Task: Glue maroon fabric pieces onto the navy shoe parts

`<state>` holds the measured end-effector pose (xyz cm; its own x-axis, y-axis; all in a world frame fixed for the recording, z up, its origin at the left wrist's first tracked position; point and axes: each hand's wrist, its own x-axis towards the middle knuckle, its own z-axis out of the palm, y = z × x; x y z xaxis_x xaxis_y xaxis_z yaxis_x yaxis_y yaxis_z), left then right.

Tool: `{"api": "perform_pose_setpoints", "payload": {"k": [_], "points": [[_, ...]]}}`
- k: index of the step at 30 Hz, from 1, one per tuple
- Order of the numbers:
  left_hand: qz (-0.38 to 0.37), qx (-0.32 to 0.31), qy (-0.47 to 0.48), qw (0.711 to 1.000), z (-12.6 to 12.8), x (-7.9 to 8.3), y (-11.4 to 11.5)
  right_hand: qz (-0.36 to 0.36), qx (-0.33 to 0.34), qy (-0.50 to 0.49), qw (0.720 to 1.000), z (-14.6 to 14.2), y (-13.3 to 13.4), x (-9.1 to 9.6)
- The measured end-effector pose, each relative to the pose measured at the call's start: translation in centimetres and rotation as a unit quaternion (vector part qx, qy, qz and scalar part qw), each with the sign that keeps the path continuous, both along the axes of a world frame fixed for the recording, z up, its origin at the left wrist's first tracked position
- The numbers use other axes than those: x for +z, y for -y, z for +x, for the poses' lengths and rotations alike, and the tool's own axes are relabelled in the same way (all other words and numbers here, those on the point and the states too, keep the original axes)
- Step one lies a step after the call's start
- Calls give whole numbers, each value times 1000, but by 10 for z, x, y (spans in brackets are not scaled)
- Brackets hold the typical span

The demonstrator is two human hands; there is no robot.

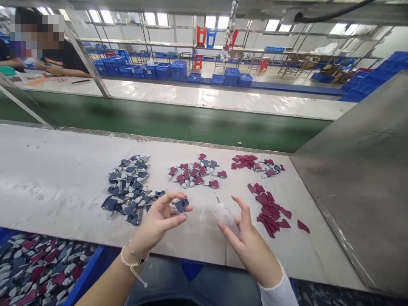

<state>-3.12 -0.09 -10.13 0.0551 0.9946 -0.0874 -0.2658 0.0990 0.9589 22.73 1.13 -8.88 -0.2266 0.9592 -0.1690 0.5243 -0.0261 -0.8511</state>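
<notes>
My left hand (pixel 161 214) pinches a small dark blue-grey and white part (pixel 181 205) between its fingers, above the table. In my right hand (pixel 247 238) is a translucent squeeze bottle (pixel 225 216) with a thin metal needle tip pointing up and away from me. The bottle and the part are apart. Left of my left hand lies a heap of blue-grey and white parts (pixel 130 187). Beyond both hands is a group of parts with maroon faces (pixel 194 172). Loose maroon pieces (pixel 270 212) are spread to the right of my right hand.
Another maroon pile (pixel 244 161) lies at the back right, with a few assembled-looking parts beside it. A metal panel (pixel 360 182) bounds the table (pixel 47 178) on the right. A blue bin (pixel 84 276) full of mixed parts stands at lower left. A co-worker (pixel 63 59) sits across.
</notes>
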Motion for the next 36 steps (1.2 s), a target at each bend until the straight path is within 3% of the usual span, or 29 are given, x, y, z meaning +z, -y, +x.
{"api": "perform_pose_setpoints", "payload": {"k": [3,8,14,18,22,28,32,36], "points": [[-45,5,29,999,16,-7,6,2,3,-22,1000,14,9,18],[-93,-17,66,993,24,-6,9,-25,34,-104,994,31,24,35],[-48,-37,-36,998,31,7,22,27,141,-120,982,24,32,46],[-13,-65,-136,988,35,12,28,-4,182,-202,962,19,27,51],[-23,-89,-130,987,38,8,30,-60,174,-288,940,23,26,47],[-40,-51,-148,987,47,0,29,-126,126,-385,906,30,33,45],[-80,-90,-132,984,52,-5,32,-107,80,-329,935,28,28,48],[-44,-101,-125,986,55,1,38,-57,66,-274,958,27,22,46]]}}
